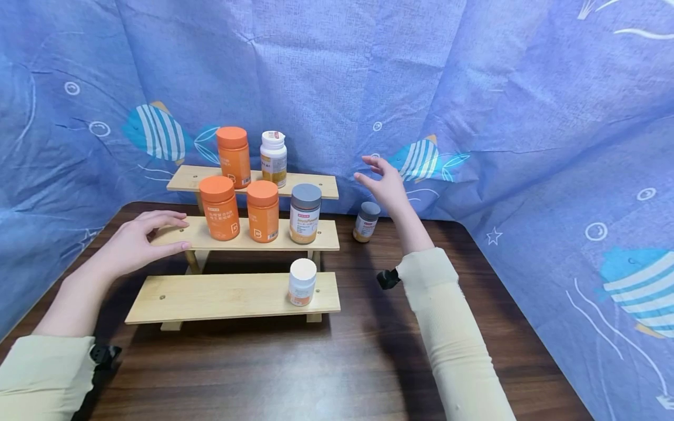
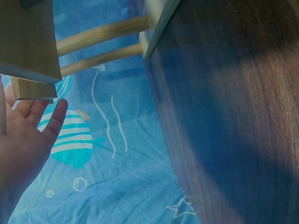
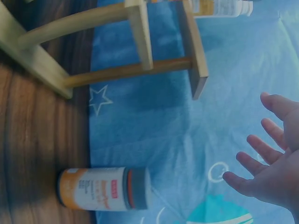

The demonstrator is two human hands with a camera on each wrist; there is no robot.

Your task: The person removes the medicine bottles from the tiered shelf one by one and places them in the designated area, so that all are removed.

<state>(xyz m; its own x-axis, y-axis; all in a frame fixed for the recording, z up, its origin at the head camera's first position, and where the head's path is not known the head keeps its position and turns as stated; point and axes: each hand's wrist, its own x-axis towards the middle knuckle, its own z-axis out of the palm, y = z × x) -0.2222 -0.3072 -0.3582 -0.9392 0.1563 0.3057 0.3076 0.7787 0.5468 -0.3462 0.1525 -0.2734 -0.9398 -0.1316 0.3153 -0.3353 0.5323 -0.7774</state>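
Note:
My left hand (image 1: 138, 241) is at the left end of the middle wooden shelf (image 1: 171, 233), fingers along the back edge and thumb near the front edge. From the left wrist view, its fingers look fairly straight beside a board end (image 2: 35, 89). In the air right of the shelves is my right hand (image 1: 387, 184), fingers spread and nothing in them. Below it a grey-lidded supplement bottle (image 1: 365, 222) stands on the table; the right wrist view shows the same bottle (image 3: 105, 189) apart from the fingers. Another grey-lidded bottle (image 1: 305, 214) stands at the middle shelf's right.
Two orange jars (image 1: 219, 210) share the middle shelf. Higher up, an orange jar (image 1: 234, 158) and a white bottle (image 1: 273, 159) stand on the top shelf (image 1: 310, 185). A small white bottle (image 1: 302, 283) is on the bottom shelf (image 1: 221, 295). Blue fish-print cloth (image 1: 316, 70) hangs behind the dark table (image 1: 295, 374).

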